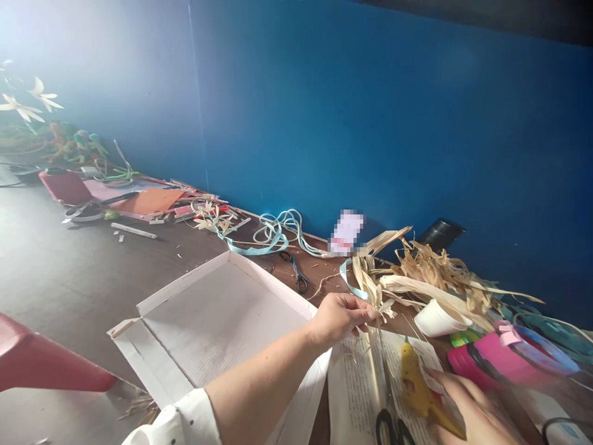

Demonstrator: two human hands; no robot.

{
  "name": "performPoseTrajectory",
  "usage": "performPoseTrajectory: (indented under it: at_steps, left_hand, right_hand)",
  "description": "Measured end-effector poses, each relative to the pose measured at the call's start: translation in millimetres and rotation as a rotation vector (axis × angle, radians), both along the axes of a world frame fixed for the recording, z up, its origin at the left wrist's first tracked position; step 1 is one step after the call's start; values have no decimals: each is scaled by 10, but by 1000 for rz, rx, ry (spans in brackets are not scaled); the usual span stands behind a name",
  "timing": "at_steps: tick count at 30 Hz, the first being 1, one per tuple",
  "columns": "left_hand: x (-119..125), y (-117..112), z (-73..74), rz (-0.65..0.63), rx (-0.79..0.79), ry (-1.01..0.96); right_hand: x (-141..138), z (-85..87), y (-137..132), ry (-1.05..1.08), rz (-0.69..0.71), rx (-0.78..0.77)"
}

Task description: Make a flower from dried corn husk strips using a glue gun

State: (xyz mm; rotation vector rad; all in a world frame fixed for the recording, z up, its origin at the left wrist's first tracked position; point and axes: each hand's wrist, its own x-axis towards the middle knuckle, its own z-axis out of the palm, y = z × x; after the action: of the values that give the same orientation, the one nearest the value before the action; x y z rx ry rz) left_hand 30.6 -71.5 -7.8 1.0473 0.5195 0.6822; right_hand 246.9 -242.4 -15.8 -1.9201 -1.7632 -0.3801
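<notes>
My left hand (343, 318) reaches across the white cardboard box lid (199, 309), thumb and fingers pinched together. They hold a small pale flower of dried husk (383, 307) by its base. My right hand (477, 402), slightly blurred, is closed around a yellow glue gun (417, 386) whose nozzle points up and away, below the flower. Under both hands lies a printed sheet (347, 383). Black-handled scissors (393, 429) rest on that sheet, blades pointing away. Strips of dried husk (368, 278) and a light blue ribbon (348, 275) lie just beyond the left fingers.
A white paper cup (438, 318) lies tipped beside a husk pile (435, 272). A pink container (491, 358) stands at right. Another pair of scissors (296, 272) and a pale blue cord (296, 228) lie near the blue wall (347, 123). A red stool (41, 358) is at left.
</notes>
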Motion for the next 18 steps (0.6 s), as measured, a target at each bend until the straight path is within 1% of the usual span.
performPoseTrajectory:
  at_steps: [2,4,5,7,9,12,15,18]
  left_hand:
    - [1,-6,2,2,11,6]
    - [-2,-13,6,3,24,14]
    - [-5,-16,7,3,26,17]
    - [-10,-20,7,-1,27,15]
    - [-12,-24,3,-11,33,2]
    - [-8,-32,-4,-26,52,-7]
    - [1,-45,-7,-30,71,14]
    - [14,-51,-12,-35,96,29]
  right_hand:
    - [-130,202,23,158,-119,-78]
    - [-322,348,73,440,-254,-113]
    - [-427,387,112,587,-266,-122]
    - [-620,398,216,781,-228,-124]
    - [-764,354,347,956,-183,-103]
    - [-879,300,544,1174,-170,-34]
    - [-917,317,669,1254,-164,39]
    - [-919,342,706,1261,-157,53]
